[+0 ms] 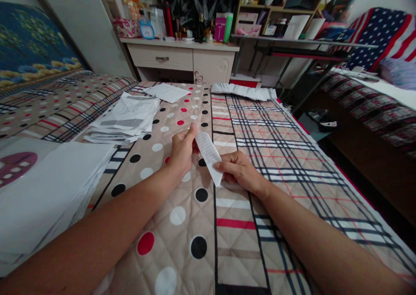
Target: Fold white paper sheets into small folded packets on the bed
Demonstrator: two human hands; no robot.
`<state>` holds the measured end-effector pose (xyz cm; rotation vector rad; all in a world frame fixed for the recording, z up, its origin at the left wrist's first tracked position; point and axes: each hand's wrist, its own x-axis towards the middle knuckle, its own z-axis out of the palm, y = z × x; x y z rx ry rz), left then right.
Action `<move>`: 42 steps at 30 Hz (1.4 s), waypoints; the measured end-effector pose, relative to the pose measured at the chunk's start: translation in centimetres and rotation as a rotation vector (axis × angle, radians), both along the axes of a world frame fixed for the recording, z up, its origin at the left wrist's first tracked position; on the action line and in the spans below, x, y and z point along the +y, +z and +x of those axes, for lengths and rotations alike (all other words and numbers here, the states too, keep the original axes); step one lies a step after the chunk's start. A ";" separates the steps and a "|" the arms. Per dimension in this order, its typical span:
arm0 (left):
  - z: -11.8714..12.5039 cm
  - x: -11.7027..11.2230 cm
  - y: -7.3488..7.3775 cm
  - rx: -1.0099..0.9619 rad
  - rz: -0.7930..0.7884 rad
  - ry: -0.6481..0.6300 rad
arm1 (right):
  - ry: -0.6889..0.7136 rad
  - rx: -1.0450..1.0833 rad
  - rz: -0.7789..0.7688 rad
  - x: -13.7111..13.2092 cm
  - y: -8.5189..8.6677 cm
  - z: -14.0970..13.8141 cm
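A narrow folded strip of white paper [208, 155] with faint print or writing on it is stretched at a slant between my two hands above the bed. My left hand [182, 150] pinches its far upper end, thumb on top. At the near lower end, the thumb and fingers of my right hand [239, 169] grip the strip. The fingertips beneath the paper are mostly hidden. Left of my hands lies a stack of printed papers [126, 115], with a flat white sheet [167, 92] just beyond it.
A larger pile of white sheets [58, 182] lies at the near left of the patterned bedspread [182, 243]. A row of folded paper strips [243, 91] rests at the bed's far edge. Behind stand a white dresser [182, 59] and a metal-legged desk [292, 43].
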<state>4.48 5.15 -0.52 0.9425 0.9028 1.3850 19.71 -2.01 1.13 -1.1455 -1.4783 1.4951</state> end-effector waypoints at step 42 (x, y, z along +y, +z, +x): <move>1.0 -2.0 0.9 0.447 0.264 -0.268 | -0.403 -0.067 0.322 0.3 -1.1 0.0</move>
